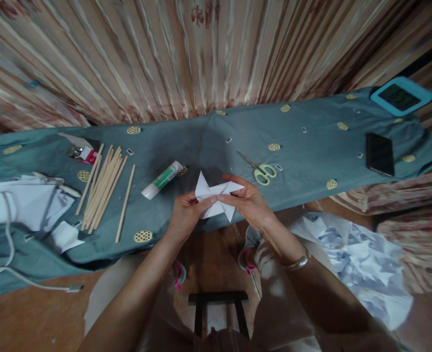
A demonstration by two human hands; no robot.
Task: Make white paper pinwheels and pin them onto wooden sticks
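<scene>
Left hand (185,211) and right hand (248,200) both pinch a folded white paper piece (216,195) over the table's near edge. Glue stick (162,180) and scissors (260,170) lie on the blue cloth (311,142) just beyond.

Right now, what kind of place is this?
Likely a home craft corner: both hands fold white paper over a cloth-covered table with wooden sticks, glue stick and scissors, curtains behind.

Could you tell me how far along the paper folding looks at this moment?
Done: folded white pieces lie stacked at the table's left. In hand: both the left hand and right hand pinch a partly folded paper. Left: sticks, glue and scissors lie untouched on the cloth.
</scene>
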